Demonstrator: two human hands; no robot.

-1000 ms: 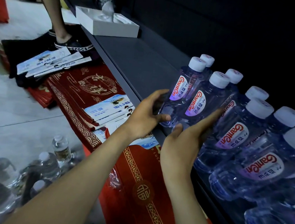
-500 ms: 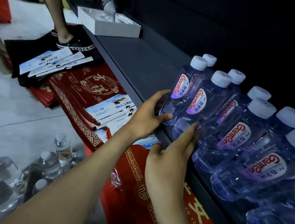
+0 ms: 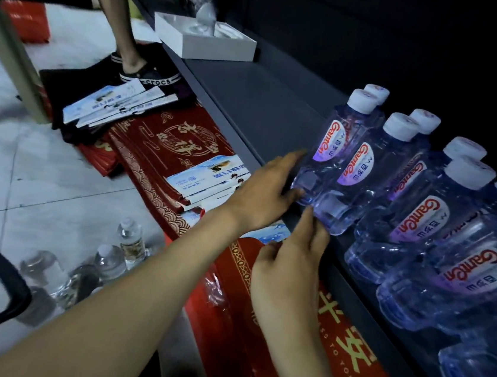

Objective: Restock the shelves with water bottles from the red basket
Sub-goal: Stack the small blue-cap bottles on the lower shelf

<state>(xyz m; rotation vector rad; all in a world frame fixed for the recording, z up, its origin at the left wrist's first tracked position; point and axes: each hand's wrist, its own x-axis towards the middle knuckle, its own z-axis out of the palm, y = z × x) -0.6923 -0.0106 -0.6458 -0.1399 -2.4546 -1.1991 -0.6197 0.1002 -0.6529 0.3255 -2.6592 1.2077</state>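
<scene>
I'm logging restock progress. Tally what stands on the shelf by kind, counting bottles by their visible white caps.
Water bottles with a cap showing: 8
White box: 1
Total: 9
More bottles at the lower right edge have their caps out of view, so they are not counted.

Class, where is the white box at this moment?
In the head view, the white box sits on the grey shelf at upper centre, beyond the far end of the water bottles.

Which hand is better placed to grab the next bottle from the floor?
Probably left: the left hand has its arm passing beside the floor bottles; the right hand lies farther away, toward the shelf.
</scene>
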